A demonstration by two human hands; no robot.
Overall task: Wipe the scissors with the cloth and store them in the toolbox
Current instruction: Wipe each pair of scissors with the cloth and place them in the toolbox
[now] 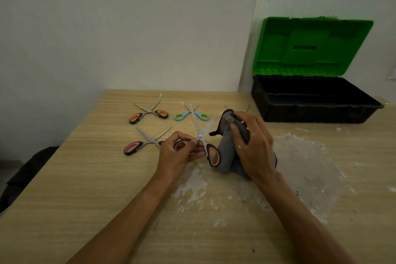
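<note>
My left hand (179,149) grips a pair of orange-and-black scissors (211,152) by one handle, blades spread open and pointing away from me. My right hand (251,143) holds a bunched grey cloth (227,154) and pinches it around the tip of the right blade. Three more open scissors lie on the table: an orange-handled pair (147,113), a blue-and-green pair (190,114) and a pink-handled pair (139,146). Blade tips of another pair (246,108) show behind the cloth. The toolbox (267,100), black with its green lid (310,47) raised, stands at the back right.
The wooden table (85,199) carries white powdery smears (304,161) under and to the right of my hands. Walls meet in a corner behind the table. A dark object (25,173) sits off the table's left edge.
</note>
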